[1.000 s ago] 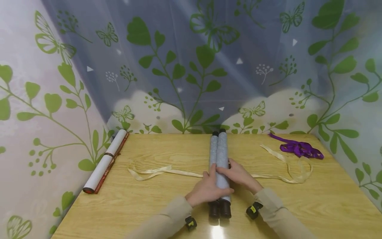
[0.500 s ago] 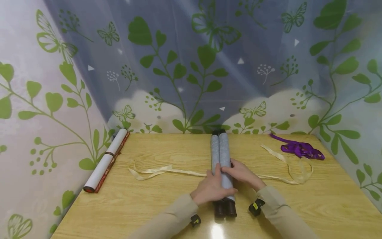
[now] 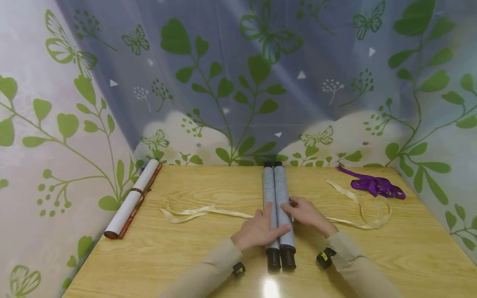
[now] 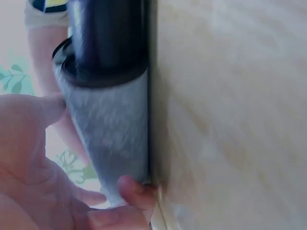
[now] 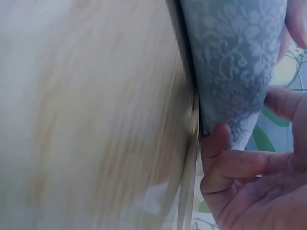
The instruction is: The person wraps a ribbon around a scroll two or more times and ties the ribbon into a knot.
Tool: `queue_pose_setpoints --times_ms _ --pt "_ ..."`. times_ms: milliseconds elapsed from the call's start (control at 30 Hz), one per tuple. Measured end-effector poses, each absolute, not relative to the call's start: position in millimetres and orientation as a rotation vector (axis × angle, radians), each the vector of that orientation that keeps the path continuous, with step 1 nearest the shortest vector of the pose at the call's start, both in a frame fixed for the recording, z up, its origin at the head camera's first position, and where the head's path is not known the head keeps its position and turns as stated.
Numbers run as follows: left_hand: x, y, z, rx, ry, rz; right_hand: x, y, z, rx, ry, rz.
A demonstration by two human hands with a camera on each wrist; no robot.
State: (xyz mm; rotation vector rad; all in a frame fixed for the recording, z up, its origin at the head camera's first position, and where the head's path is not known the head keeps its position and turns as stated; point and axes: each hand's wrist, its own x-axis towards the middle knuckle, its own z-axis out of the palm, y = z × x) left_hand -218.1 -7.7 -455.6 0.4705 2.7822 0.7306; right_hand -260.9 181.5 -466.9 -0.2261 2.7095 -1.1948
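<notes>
Two grey-blue floral rolls of a scroll [image 3: 282, 188] lie side by side on the table, dark knobs at both ends. My left hand [image 3: 258, 229] holds the left roll [image 3: 269, 186], its index finger along the top and its thumb reaching across to the right roll. On the other side, my right hand [image 3: 307, 215] grips the right roll, thumb on top and fingers bent against the lower side. In the left wrist view, bent fingers [image 4: 136, 194] touch the roll low, by the table. A cream ribbon [image 3: 231, 213] runs crosswise beneath the rolls.
At the left edge of the wooden table [image 3: 201, 256] lies a white rolled scroll [image 3: 132, 198] with red trim and a brown tie. A purple ribbon [image 3: 378, 186] is bunched at the back right. A leaf-patterned curtain [image 3: 223, 62] hangs behind.
Both rolls have shifted slightly right at their near ends, with a clearer line between them. My right hand has moved a little right; my left hand went right, then back.
</notes>
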Motion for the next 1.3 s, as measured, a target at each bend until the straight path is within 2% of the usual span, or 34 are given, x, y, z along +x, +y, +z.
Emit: queue_pose_setpoints --times_ms 300,533,900,1300 --pt "-237.9 -32.4 -453.4 0.548 2.833 0.788 -258.5 201.4 -465.5 -0.52 2.883 -1.115" --pt "-247.0 -39.8 -454.6 0.701 2.963 0.517 -260.6 213.2 -469.5 -0.837 2.88 -0.946" --pt "-259.7 -36.5 -457.0 0.717 3.036 0.382 -261.6 207.3 -465.9 -0.695 2.983 -0.676" --pt "-283.6 -40.6 -457.1 0.565 3.024 0.438 -277.4 198.7 -466.5 -0.663 3.039 -0.485"
